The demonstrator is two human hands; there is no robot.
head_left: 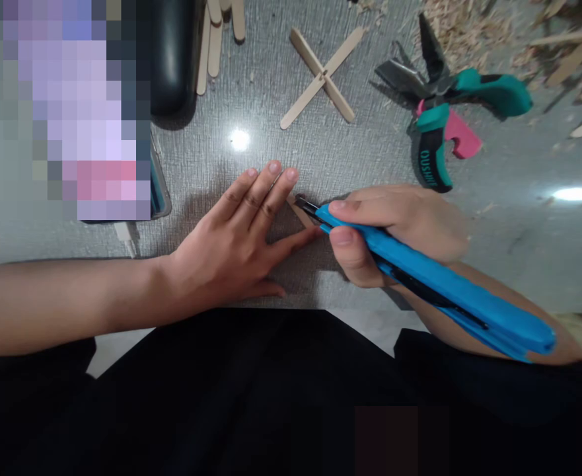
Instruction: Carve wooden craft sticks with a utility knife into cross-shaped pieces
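Observation:
My left hand (244, 241) lies flat on the grey table (370, 158), fingers stretched out and pressed on a small wooden stick piece (300, 213) that shows only partly beside my fingertips. My right hand (394, 228) is wrapped round a blue utility knife (429, 277). The knife's dark blade tip touches the stick piece just right of my left fingers. The knife's long handle runs back to the lower right over my forearm.
Two crossed craft sticks (323, 76) lie at the top centre. Teal and pink pliers (444, 112) sit at the upper right beside wood shavings (469, 26) and loose sticks. Several more sticks (216, 39) and a dark case (172, 59) lie at the top left.

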